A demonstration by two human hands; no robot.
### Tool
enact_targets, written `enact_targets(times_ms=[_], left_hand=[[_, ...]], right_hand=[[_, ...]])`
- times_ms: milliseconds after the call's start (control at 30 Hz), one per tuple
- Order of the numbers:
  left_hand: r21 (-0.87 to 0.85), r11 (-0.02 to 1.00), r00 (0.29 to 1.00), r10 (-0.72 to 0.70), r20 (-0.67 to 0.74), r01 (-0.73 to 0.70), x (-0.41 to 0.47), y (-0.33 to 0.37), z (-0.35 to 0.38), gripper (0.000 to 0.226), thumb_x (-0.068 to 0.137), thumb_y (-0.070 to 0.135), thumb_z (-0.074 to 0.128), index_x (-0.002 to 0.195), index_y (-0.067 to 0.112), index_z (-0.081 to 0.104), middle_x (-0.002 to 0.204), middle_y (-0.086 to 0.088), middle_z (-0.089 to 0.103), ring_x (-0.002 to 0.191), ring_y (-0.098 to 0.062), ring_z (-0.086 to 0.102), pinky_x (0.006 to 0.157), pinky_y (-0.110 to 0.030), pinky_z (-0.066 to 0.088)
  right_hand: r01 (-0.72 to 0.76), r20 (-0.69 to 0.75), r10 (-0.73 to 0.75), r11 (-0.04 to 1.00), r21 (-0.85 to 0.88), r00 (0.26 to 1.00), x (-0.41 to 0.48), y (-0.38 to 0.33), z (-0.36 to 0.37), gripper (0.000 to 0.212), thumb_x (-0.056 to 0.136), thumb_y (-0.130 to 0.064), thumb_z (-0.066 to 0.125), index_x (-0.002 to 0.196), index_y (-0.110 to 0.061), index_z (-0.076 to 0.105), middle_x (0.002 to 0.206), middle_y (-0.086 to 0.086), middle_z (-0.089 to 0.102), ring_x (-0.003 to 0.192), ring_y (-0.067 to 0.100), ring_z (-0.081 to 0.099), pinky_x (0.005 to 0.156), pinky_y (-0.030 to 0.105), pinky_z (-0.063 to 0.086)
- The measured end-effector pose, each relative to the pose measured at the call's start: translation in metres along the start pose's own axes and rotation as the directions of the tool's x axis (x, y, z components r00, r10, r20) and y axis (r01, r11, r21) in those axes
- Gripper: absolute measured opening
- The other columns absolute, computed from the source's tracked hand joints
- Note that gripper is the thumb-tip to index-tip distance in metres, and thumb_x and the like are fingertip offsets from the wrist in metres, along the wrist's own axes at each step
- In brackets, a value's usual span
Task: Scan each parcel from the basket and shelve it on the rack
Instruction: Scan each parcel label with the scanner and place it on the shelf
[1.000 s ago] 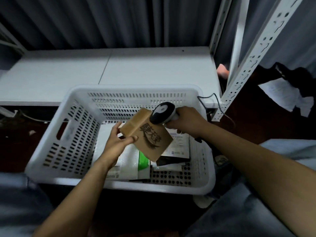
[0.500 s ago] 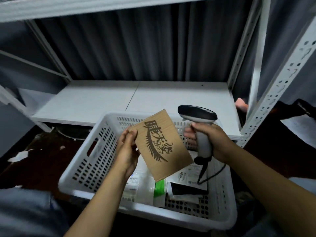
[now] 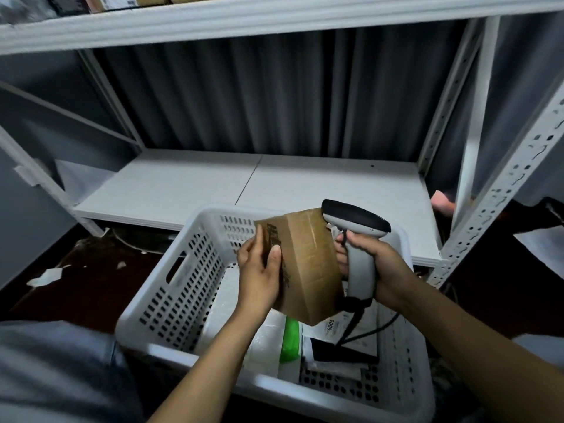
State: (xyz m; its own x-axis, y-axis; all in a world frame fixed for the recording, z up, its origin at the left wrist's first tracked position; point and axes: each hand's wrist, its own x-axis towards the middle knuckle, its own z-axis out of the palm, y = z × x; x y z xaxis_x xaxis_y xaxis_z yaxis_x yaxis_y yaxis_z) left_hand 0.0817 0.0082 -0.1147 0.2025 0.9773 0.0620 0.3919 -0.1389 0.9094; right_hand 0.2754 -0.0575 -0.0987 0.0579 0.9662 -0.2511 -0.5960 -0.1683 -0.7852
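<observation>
My left hand [image 3: 259,271] grips a small brown cardboard parcel [image 3: 308,264] by its left side, above the white perforated basket [image 3: 171,288]. Its printed face is turned to the left and a taped plain side faces me. My right hand [image 3: 384,267] holds the grey-and-black barcode scanner [image 3: 357,236] by its handle, right beside the parcel, its fingertips touching the box's right side. Inside the basket lie several flat parcels, white bags [image 3: 262,340] and one with a green edge [image 3: 291,337]. The white rack shelf [image 3: 274,181] lies just behind the basket.
An upper rack shelf [image 3: 274,16] with boxes on it crosses the top of the view. Perforated rack posts [image 3: 500,190] stand at right. The scanner cable [image 3: 366,328] drops into the basket. Paper scraps lie on the dark floor [image 3: 76,279] at left. My knees flank the basket.
The view has tilted upward, showing the upper shelf. My left hand has rotated the parcel so its printed face turns left, and the scanner now sits against the box's right side.
</observation>
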Motion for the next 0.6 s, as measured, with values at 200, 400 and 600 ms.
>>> enact_targets(times_ms=[200,400,600], left_hand=[[-0.022,0.999,0.989,-0.021,0.146,0.024,-0.004,0.003,0.004,0.088,0.072,0.071,0.059,0.147,0.032,0.035,0.141,0.001,0.046,0.127,-0.011,0.046,0.109,-0.034,0.039],[0.054,0.998,1.000,-0.021,0.011,0.020,-0.003,0.001,0.010,0.108,0.056,0.032,0.091,0.142,0.016,0.028,0.129,0.001,0.048,0.119,-0.015,0.049,0.099,-0.025,0.040],[-0.071,0.985,0.987,-0.159,0.004,0.159,0.002,-0.006,0.012,0.088,0.064,0.027,0.088,0.130,0.024,0.030,0.122,0.004,0.054,0.108,-0.012,0.056,0.093,-0.029,0.046]], right_hand=[[0.003,0.028,-0.002,1.000,-0.016,1.000,0.005,0.001,0.007,0.017,0.075,-0.026,0.074,0.082,-0.012,0.067,0.099,0.013,0.065,0.093,0.023,0.064,0.085,0.032,0.050],[0.024,0.012,-0.023,0.998,-0.058,1.000,0.006,0.008,0.019,0.032,0.073,-0.018,0.066,0.101,-0.004,0.068,0.118,0.017,0.069,0.111,0.025,0.066,0.097,0.034,0.053],[-0.001,0.004,0.002,0.982,-0.188,1.000,0.010,0.007,0.023,0.037,0.074,-0.022,0.073,0.107,-0.005,0.069,0.110,0.011,0.073,0.105,0.023,0.069,0.093,0.034,0.053]])
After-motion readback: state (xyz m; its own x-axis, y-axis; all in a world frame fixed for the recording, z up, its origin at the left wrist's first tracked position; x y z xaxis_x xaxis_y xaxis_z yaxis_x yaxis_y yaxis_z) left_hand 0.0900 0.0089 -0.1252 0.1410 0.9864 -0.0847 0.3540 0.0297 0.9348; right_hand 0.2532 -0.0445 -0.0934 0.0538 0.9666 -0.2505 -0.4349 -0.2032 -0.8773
